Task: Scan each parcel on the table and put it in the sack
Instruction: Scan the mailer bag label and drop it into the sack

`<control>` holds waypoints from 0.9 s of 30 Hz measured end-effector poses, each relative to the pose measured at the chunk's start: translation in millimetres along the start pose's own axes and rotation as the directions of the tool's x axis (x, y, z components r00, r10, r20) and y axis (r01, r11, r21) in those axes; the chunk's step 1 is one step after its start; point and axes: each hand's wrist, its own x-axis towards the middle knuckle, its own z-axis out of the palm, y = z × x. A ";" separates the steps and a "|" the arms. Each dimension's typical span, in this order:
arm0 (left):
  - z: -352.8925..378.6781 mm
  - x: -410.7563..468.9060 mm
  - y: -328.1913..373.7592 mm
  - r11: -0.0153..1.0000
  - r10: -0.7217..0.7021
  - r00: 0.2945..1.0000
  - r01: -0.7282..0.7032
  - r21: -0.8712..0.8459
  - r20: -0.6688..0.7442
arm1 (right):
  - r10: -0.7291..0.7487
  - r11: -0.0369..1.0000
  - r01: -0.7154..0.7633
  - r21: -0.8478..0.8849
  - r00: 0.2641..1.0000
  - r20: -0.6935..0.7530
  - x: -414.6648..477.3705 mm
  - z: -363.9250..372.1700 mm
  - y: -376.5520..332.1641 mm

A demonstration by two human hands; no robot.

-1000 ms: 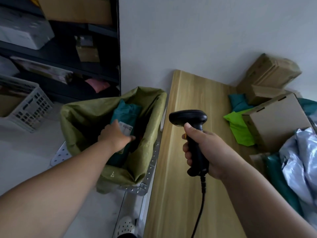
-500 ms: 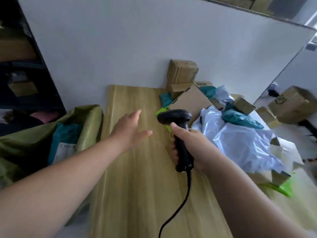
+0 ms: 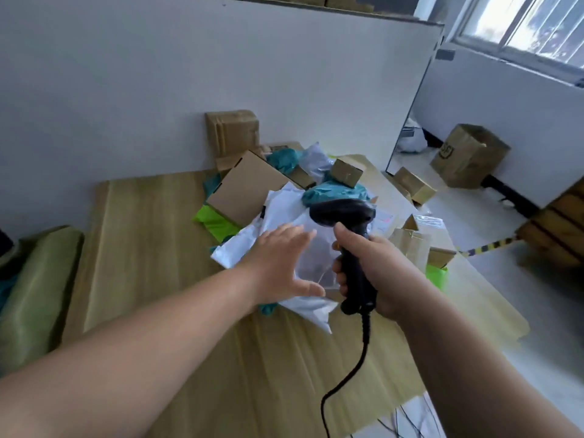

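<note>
A heap of parcels lies on the wooden table [image 3: 151, 279]: a large white plastic mailer [image 3: 278, 213] in front, teal bags [image 3: 335, 192], a lime green bag [image 3: 215, 221] and cardboard boxes [image 3: 246, 188]. My left hand [image 3: 284, 263] is spread with straight fingers over the white mailer; whether it touches is unclear. My right hand [image 3: 373, 273] grips a black corded barcode scanner [image 3: 344, 216] by its handle, its head above the mailer. The olive green sack [image 3: 34, 279] stands at the table's left end.
A white wall runs behind the table. Small cardboard boxes [image 3: 414, 184] sit at the table's far right, and a bigger one [image 3: 467, 156] stands on the floor beyond. A yellow-black striped tape [image 3: 486, 248] crosses the floor at right.
My left hand left the teal parcel in the sack and swung right across the table to the white mailer. The view turned right with it; the scanner stayed in my right hand.
</note>
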 end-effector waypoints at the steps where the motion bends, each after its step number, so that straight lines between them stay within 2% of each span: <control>1: 6.8 5.6 8.7 0.999 0.013 0.999 -0.014 0.037 0.032 | 0.000 1.000 0.000 0.006 1.000 -0.013 -0.6 -11.1 0.7; 5: 32.4 23.1 31.6 0.983 0.004 0.995 -0.021 0.182 0.097 | 0.011 0.999 -0.010 0.034 0.999 -0.041 -1.3 -44.5 5.0; 8: 41.8 32.5 39.1 0.978 -0.057 0.996 0.043 0.205 0.066 | 0.036 0.998 -0.033 0.057 0.997 -0.064 -0.1 -59.1 7.9; 14: 29.0 36.4 31.3 0.987 -0.137 0.991 0.137 -0.089 -0.002 | 0.031 0.997 -0.028 0.075 0.999 -0.040 3.4 -67.0 6.8; 16: 16.8 35.5 24.2 0.956 -0.218 0.974 0.201 -0.212 -0.060 | 0.012 0.998 -0.010 0.068 1.000 -0.024 4.4 -64.2 3.6; 18: 1.7 36.1 18.3 0.898 -0.321 0.935 0.250 -0.362 -0.152 | -0.007 0.998 0.007 0.069 1.000 -0.005 4.9 -59.8 -0.8; 20: -15.1 37.3 11.6 0.839 -0.402 0.877 0.238 -0.489 -0.264 | -0.014 0.998 0.013 0.069 1.000 0.017 4.5 -54.6 -5.6; 27: -73.6 21.9 -22.9 0.713 -0.615 0.651 0.218 -0.666 -0.445 | -0.073 0.995 0.068 0.071 0.994 0.085 -1.6 -28.3 -26.1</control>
